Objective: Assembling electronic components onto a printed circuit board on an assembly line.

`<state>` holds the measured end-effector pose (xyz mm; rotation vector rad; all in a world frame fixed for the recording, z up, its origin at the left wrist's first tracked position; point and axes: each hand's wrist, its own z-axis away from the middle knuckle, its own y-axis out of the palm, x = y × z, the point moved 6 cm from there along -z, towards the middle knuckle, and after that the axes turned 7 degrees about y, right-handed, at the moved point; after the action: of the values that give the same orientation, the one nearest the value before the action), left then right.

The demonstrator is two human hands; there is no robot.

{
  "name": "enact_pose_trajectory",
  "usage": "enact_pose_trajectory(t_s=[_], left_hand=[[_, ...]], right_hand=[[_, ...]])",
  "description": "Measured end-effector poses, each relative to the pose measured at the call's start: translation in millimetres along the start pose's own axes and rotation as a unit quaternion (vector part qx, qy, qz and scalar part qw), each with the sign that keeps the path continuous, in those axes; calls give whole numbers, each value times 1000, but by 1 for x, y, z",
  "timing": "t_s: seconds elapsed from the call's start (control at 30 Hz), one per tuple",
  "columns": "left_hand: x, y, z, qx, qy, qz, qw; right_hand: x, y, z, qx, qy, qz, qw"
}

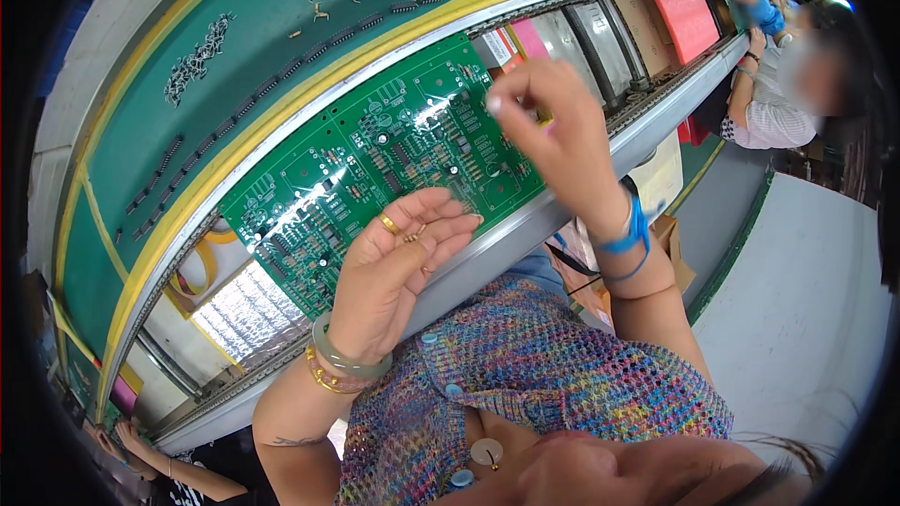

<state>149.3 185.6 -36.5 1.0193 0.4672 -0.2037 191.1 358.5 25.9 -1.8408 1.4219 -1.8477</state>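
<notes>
A: Where's our green board [366, 167]?
B: Across the conveyor, btwn its rails [497, 249]. We've both hands over it: L hand [386, 251] near the front edge, R hand [561, 126] above the right end.
A: What's in them?
B: L hand's palm up, loosely curled w/ a few tan pcs [413, 236] inside, thumb close against them. R hand's thumb & forefinger tips are drawn together; can't tell if we've anything btwn them.
A: How'll it handle?
B: Prob. light & stiff, a bit slick; parts on top look easy to knock, so we'd grip the bare edges only. Tan pcs: v. light, legs prob. bend, so we'd pinch the bodies & not squeeze hard.
</notes>
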Motion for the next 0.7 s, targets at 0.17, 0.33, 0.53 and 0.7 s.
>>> enact_pose_trajectory(t_s=[0.17,0.33,0.53,0.7], left_hand=[[0,-3,-1,-8,-9,11,1000],[-2,-10,-2,12,-25,31,999],[-6,3,-3,6,-14,10,1000],[-10,9,-2,16,8,6,1000]], right_hand=[[-40,6,-19,3,114,75,991],[-46,13,-21,20,117,95,988],[-46,16,-21,0,122,81,989],[-44,17,-22,-24,135,100,985]])
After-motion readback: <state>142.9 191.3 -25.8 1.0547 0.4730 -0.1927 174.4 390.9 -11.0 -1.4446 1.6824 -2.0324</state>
